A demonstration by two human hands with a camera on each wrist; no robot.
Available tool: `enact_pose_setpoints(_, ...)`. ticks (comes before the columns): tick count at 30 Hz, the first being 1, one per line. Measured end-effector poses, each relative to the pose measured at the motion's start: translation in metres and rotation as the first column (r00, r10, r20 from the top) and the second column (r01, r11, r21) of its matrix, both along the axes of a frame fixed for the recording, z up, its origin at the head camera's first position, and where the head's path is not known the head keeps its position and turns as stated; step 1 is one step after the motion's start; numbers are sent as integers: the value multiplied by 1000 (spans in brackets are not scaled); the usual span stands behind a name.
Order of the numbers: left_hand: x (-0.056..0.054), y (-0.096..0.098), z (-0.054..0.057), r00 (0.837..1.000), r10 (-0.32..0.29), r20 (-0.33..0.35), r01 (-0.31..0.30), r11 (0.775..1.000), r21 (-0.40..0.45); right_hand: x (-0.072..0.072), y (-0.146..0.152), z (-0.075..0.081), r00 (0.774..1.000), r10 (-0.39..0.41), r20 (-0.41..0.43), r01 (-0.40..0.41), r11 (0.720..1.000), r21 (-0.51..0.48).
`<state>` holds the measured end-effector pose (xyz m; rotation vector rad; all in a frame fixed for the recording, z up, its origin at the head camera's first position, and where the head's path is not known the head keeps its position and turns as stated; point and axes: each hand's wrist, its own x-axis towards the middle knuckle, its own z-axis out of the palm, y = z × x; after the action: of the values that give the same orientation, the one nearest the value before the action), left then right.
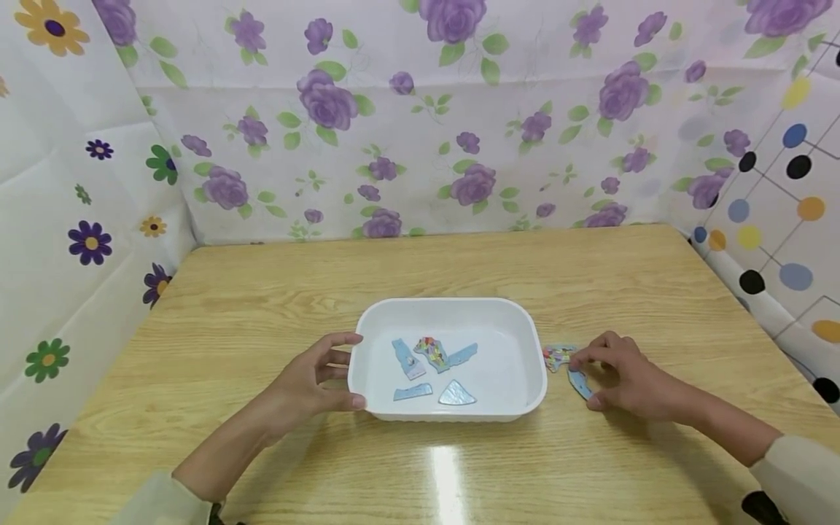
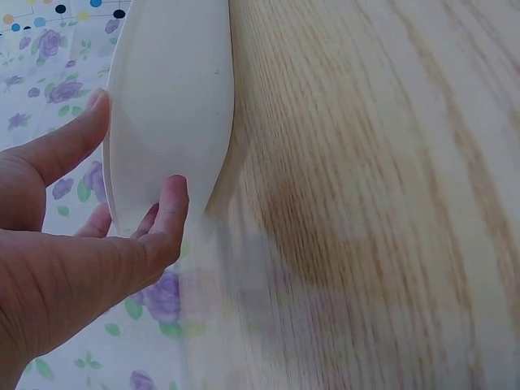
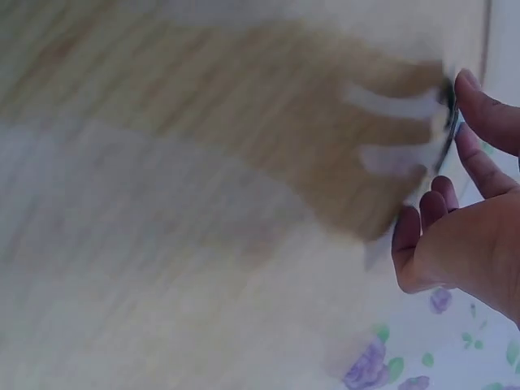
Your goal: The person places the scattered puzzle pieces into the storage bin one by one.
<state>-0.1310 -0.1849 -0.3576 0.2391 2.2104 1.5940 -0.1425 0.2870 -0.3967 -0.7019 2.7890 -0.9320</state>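
Observation:
A white plastic tray (image 1: 518,364) stands on the table with several puzzle pieces lying loose in it, among them a blue triangular piece (image 1: 456,394) and a multicoloured piece (image 1: 431,351). My left hand (image 1: 308,383) rests against the tray's left end; in the left wrist view its thumb touches the rim and its fingers lie along the outer wall. To the right of the tray, my right hand (image 1: 623,375) pinches a curved blue puzzle piece (image 1: 580,383) between thumb and fingers at the table. A colourful puzzle piece (image 1: 556,356) lies beside it, partly behind the fingertips.
The wooden table (image 1: 275,292) reaches back to a white cloth with purple flowers (image 1: 472,186). Patterned cloth sheets also hang at the left and right sides. A bright reflection shows on the table in front of the tray.

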Motion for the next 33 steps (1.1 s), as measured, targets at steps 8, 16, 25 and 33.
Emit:
enact_pose_setpoints(8,2,-1,1,1000,3,2,-3,1000,3,-5,-3,17,998,-11,63,12,1000,-24)
enact_pose_setpoints(16,1,-1,1,1000,7,-4,-7,1000,-2,-13,-7,38,998,1,64,1,999,-33)
enact_pose_setpoints(25,2,-2,3,1000,-14,-21,14,1000,4,-17,-17,48,996,12,84,-7,998,-60)
enact_pose_setpoints(33,2,-1,2,1000,-15,-14,15,1000,17,-22,-31,64,997,24,76,-17,996,-87)
